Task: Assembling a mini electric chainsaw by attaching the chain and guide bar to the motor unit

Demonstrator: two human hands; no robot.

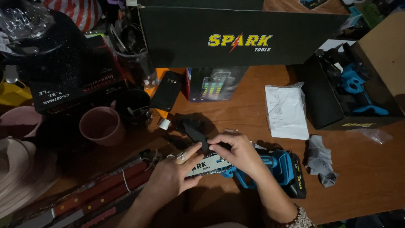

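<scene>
- The saw bar (209,165) lies mostly hidden under the left hand (171,175) and right hand (236,152).
- The knives (84,202) are cut off at the bottom edge.
- The open box's (329,109) contents are too dark to tell.

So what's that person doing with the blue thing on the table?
A person has both hands on a small blue cordless chainsaw lying on a wooden table. The left hand rests on its white guide bar, and the right hand pinches a dark piece just above the bar. Nearby lie a bagged booklet, a grey cloth and an open black box with more blue parts.
</scene>
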